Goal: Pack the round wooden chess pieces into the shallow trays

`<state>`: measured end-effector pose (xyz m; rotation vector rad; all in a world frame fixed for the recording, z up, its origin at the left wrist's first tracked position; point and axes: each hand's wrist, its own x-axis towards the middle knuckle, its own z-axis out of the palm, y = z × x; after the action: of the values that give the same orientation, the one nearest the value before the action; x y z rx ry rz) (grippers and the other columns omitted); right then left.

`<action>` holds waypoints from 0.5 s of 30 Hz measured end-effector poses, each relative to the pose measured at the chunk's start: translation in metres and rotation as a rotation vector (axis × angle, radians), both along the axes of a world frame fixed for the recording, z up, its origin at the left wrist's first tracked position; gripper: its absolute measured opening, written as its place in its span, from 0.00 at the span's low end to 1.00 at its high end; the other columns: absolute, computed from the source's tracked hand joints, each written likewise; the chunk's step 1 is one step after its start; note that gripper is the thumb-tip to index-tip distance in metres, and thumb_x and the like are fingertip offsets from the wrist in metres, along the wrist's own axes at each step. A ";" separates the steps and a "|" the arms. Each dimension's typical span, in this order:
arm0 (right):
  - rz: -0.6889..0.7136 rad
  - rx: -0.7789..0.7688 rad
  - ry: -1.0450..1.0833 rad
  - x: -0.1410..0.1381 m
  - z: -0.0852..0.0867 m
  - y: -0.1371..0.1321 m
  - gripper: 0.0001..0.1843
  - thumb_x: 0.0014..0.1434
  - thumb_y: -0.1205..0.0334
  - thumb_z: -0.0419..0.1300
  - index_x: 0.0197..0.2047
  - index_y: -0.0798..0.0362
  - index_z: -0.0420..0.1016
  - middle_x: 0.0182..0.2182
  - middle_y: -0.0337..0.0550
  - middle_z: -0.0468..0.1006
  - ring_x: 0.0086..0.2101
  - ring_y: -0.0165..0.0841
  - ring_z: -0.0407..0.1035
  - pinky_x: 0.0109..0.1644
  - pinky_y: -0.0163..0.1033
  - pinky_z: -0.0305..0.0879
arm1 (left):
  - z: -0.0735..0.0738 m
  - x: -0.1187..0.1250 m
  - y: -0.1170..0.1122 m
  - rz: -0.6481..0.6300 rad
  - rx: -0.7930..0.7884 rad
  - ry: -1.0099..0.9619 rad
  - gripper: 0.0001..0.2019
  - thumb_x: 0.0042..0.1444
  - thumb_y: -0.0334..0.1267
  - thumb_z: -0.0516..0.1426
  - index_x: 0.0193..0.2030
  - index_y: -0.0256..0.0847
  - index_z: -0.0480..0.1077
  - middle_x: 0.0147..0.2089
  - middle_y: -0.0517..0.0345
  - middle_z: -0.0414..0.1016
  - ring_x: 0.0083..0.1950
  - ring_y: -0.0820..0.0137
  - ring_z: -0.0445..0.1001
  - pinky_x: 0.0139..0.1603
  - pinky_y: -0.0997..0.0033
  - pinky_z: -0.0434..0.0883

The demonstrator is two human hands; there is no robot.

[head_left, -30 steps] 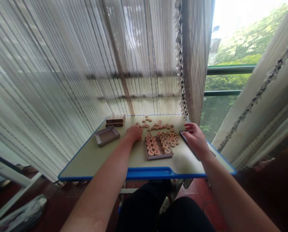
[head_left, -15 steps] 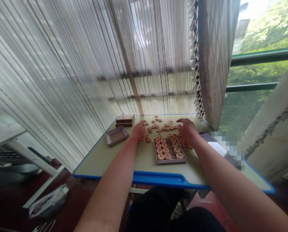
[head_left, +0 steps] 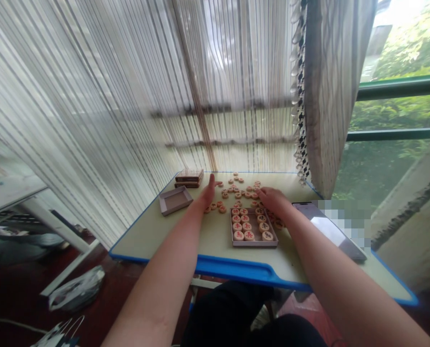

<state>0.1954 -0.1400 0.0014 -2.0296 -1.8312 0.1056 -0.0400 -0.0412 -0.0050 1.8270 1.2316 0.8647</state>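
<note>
Round wooden chess pieces [head_left: 241, 189] with red and black characters lie scattered on a small table [head_left: 164, 236] with a blue rim. A shallow grey box tray [head_left: 253, 242] near me holds several pieces in rows. My left hand [head_left: 208, 192] lies at the left edge of the loose pieces with its fingers stretched out flat, holding nothing. My right hand [head_left: 270, 198] rests palm down over the pieces at the tray's far right corner, fingers curled; what is under them is hidden.
An empty grey box lid [head_left: 175, 199] sits at the table's left. A folded wooden board [head_left: 189, 177] lies behind the lid. A phone [head_left: 326, 230] lies along the right edge. Striped curtains hang close behind the table, with a window and green rail to the right.
My right hand has left the phone, which now lies on the table, and moved left onto the pieces by the tray. My left hand has uncurled and reached a little farther forward.
</note>
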 end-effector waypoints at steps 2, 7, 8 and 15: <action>-0.012 0.022 0.009 -0.002 0.002 -0.002 0.24 0.61 0.51 0.42 0.43 0.55 0.74 0.43 0.53 0.76 0.44 0.39 0.68 0.46 0.39 0.60 | -0.001 0.002 -0.006 -0.057 -0.034 0.029 0.44 0.53 0.64 0.26 0.54 0.37 0.68 0.62 0.48 0.60 0.66 0.59 0.51 0.65 0.59 0.45; -0.058 0.105 0.003 -0.001 -0.001 0.001 0.18 0.57 0.58 0.49 0.44 0.55 0.74 0.47 0.51 0.73 0.47 0.37 0.65 0.51 0.38 0.57 | -0.004 0.004 -0.003 -0.084 -0.058 0.018 0.41 0.56 0.60 0.25 0.52 0.41 0.69 0.56 0.50 0.69 0.62 0.65 0.60 0.62 0.63 0.54; -0.057 0.109 0.003 0.001 -0.002 0.002 0.17 0.56 0.59 0.50 0.44 0.55 0.74 0.46 0.51 0.73 0.47 0.37 0.65 0.51 0.38 0.57 | -0.004 0.003 0.000 -0.067 -0.053 0.002 0.41 0.57 0.59 0.24 0.51 0.40 0.70 0.54 0.49 0.71 0.60 0.66 0.63 0.60 0.63 0.57; -0.060 0.077 -0.050 0.004 -0.006 0.003 0.20 0.54 0.64 0.49 0.48 0.59 0.73 0.48 0.55 0.73 0.49 0.41 0.65 0.53 0.41 0.57 | -0.004 0.003 0.010 0.044 0.041 -0.004 0.37 0.61 0.52 0.26 0.52 0.34 0.69 0.50 0.44 0.73 0.54 0.66 0.69 0.56 0.64 0.62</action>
<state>0.1998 -0.1371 -0.0044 -2.0486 -1.7733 -0.0324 -0.0373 -0.0314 -0.0091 1.8358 1.2647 0.9241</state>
